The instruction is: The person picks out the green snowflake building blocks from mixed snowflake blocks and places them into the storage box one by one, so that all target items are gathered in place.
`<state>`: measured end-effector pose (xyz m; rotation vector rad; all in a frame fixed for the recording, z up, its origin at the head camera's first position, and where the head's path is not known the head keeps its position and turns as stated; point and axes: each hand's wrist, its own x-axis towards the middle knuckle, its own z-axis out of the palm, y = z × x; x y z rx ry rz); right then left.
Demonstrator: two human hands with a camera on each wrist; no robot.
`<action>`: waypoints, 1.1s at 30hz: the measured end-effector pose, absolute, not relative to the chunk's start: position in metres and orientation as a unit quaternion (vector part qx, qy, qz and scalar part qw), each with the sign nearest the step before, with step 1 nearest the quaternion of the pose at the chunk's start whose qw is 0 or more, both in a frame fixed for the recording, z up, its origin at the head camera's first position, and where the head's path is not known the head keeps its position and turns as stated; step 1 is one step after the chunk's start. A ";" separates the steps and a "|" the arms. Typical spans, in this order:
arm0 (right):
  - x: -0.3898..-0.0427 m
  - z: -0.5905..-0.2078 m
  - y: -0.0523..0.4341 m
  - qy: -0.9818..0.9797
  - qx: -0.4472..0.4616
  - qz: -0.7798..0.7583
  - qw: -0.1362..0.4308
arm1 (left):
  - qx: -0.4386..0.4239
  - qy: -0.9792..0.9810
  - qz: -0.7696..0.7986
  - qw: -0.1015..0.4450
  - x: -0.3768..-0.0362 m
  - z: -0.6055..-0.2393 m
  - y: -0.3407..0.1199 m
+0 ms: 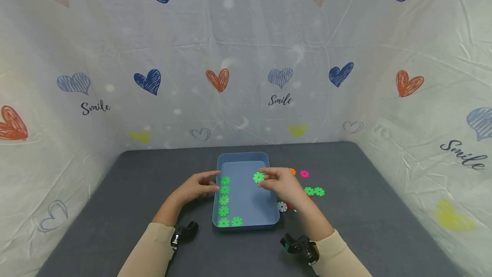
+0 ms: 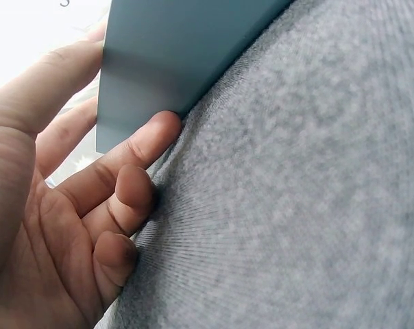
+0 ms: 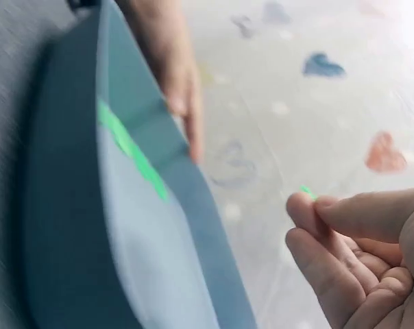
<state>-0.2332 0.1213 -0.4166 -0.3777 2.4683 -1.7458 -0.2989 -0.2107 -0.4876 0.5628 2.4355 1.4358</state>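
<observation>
Over tray: right hand (image 1: 282, 183) pinches green disc (image 1: 259, 177), face-on.
Left edge: left hand (image 1: 197, 187), fingers straight, touches tray (image 1: 246, 217).
Tray axis: front-to-back.

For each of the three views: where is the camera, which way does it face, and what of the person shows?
Head: on the head, looking forward and down at the blue tray; both forearms, left hand, right hand pinching a green disc.
Left wrist: low by the mat; palm and fingers against the tray's outer wall.
Right wrist: blurred, facing across the tray; fingertips pinching the disc.
Shared: all show the tray.
</observation>
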 end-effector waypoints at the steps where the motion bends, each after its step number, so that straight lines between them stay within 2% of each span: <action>1: -0.231 -0.418 0.116 0.805 -0.133 -0.576 0.050 | 0.193 0.838 0.493 0.129 -0.299 -0.488 -0.211; 7: -0.223 -0.435 0.085 0.806 -0.170 -0.565 0.040 | 0.177 0.842 0.493 0.127 -0.299 -0.489 -0.209; 16: -0.223 -0.461 0.059 0.872 -0.215 -0.440 0.003 | 0.188 0.839 0.494 0.125 -0.300 -0.487 -0.212; 26: -0.222 -0.474 0.057 0.907 -0.253 -0.336 0.028 | 0.189 0.836 0.498 0.131 -0.300 -0.487 -0.210; 33: -0.220 -0.475 0.056 0.909 -0.255 -0.328 0.029 | 0.192 0.837 0.496 0.128 -0.299 -0.487 -0.210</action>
